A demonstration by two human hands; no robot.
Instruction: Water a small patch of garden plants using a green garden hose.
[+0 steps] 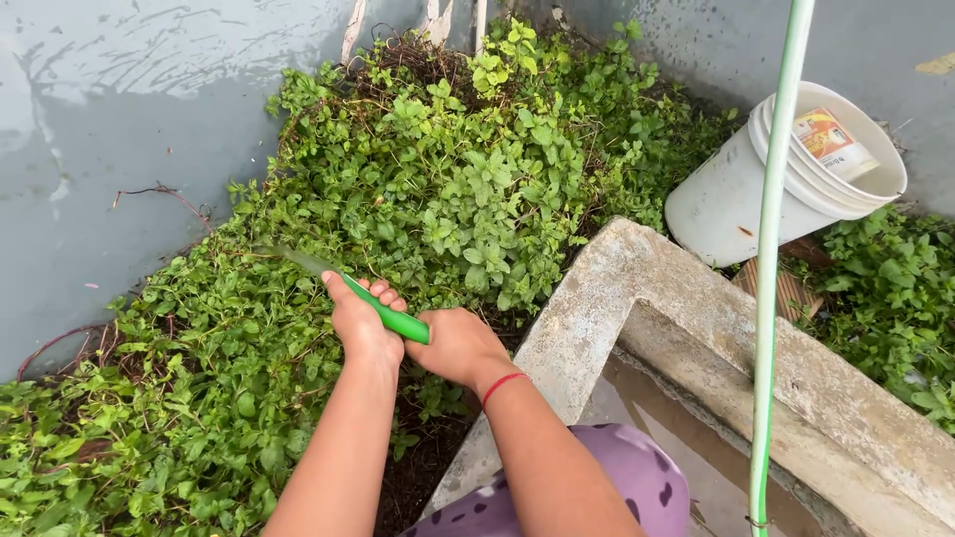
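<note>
Gripping a green-handled knife (383, 310) is what both hands are caught doing here. The left hand (360, 323) is wrapped shut around the forward part of the handle, and the right hand (458, 346), with a red string bracelet (502, 383) at the wrist, is closed on the rear end. The blade (298, 261) is pointed out toward 10 o'clock and is half buried in a dense patch of leafy green ground cover (438, 189), so the tip can't really be made out.

A concrete trough corner (637, 268) is sat at about 4 o'clock from the hands, a white plastic bucket (786, 179) is tipped on its side at 2 o'clock, and a pale green hose (768, 278) is hung down the right side.

What could go wrong, as a guess: everything looks wet, so a slick handle could be twisted out of that double hold. With the blade hidden in the leaves, a tough stem or a buried stone could be struck and the knife kicked sideways. The left fingers are placed close to the blade end, so a forward slip could be nasty.
</note>
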